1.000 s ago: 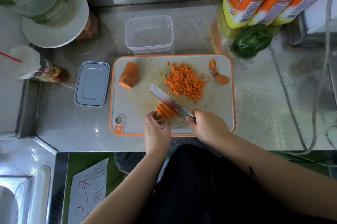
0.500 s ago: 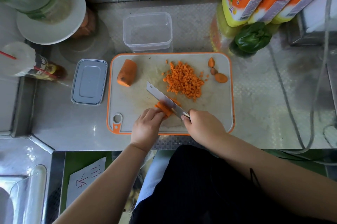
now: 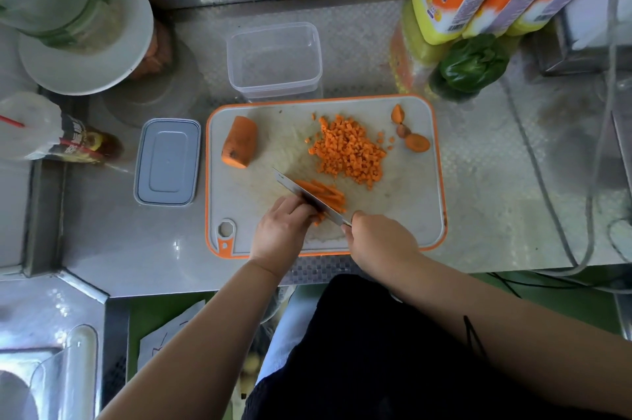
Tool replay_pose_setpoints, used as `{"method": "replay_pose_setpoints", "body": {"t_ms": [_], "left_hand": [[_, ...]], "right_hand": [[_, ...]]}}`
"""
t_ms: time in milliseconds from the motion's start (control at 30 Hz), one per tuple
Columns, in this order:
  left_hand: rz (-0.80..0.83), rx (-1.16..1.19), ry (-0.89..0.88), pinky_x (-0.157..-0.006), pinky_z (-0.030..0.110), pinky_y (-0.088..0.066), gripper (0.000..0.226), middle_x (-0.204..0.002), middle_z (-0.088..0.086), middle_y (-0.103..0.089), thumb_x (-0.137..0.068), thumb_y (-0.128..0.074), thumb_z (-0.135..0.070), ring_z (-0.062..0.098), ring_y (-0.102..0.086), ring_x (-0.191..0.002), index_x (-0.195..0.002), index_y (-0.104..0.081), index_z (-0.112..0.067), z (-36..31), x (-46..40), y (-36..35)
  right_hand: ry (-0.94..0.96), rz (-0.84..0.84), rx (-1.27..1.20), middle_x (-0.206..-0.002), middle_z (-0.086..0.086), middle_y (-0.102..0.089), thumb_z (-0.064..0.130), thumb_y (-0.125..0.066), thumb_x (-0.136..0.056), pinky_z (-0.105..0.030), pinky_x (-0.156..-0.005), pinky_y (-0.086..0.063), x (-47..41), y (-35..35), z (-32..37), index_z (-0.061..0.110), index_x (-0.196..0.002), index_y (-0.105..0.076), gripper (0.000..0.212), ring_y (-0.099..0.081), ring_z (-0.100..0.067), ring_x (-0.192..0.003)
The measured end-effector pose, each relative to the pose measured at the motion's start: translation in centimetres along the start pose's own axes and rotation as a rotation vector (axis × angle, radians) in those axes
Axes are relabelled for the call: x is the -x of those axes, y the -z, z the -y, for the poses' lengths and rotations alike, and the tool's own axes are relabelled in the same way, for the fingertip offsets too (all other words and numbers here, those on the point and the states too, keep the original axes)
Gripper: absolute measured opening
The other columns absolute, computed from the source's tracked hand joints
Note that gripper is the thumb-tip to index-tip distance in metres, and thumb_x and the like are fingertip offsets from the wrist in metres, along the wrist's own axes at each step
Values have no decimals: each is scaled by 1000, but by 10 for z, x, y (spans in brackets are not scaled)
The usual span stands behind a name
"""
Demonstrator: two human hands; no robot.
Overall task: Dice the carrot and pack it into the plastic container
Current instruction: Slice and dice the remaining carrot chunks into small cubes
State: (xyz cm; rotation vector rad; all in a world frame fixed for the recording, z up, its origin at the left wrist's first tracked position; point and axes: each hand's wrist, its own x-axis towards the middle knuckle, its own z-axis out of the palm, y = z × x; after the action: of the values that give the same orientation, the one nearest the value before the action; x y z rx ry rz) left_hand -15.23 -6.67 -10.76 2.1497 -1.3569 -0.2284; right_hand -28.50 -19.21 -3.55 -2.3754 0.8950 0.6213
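Stainless steel counter in a small kitchen, with a white, orange-rimmed cutting board [image 3: 403,214] at its centre. A person's right hand [image 3: 379,241] is clenched round the handle of a knife [image 3: 307,195], whose blade lies slantwise over a bundle of carrot sticks [image 3: 325,194]. The left hand [image 3: 282,231] rests against the near end of the sticks with fingers curled; whether they pinch the sticks is hard to tell behind the blade. A heap of diced carrot [image 3: 347,153] lies toward the board's far right, an uncut carrot chunk [image 3: 239,142] at the far left. The empty plastic container [image 3: 275,62] stands just beyond the board, its grey lid [image 3: 167,161] beside the board's left edge. The sticks look stiff but slippery and prone to roll, best held bunched near the cut; the light dice would probably scatter, so scooping suits them.
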Motion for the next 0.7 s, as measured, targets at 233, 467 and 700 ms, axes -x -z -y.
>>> {"method": "replay_pose_setpoints", "body": {"t_ms": [233, 467, 700], "left_hand": [[3, 5, -13, -65, 34, -50, 16, -88, 2, -67, -88, -60, -19, 21, -55, -83, -80, -73, -13, 3, 1, -1], [-28, -3, -24, -74, 35, -51, 17, -93, 5, -65, -90, -58, -20, 25, -60, -85, -89, -73, -12, 5, 7, 2], [3, -74, -110, -67, 39, -52, 18, -96, 7, -61, -79, -59, -8, 28, -57, -84, -95, -67, -12, 17, 14, 2]], "right_hand": [[-55, 5, -22, -92, -11, -63, 39, -34, -102, -33, -61, -41, -7, -7, 7, 9, -103, -54, 36, -62, -32, -86], [-101, 42, -272, -87, -13, -62, 45, -42, -98, -31, -63, -37, -17, 7, 2, 11, -88, -55, 38, -59, -33, -85], [-42, -41, -105, -97, -14, -64, 40, -38, -100, -33, -65, -37, 10, -1, 8, 8, -103, -54, 35, -61, -34, -93]]}}
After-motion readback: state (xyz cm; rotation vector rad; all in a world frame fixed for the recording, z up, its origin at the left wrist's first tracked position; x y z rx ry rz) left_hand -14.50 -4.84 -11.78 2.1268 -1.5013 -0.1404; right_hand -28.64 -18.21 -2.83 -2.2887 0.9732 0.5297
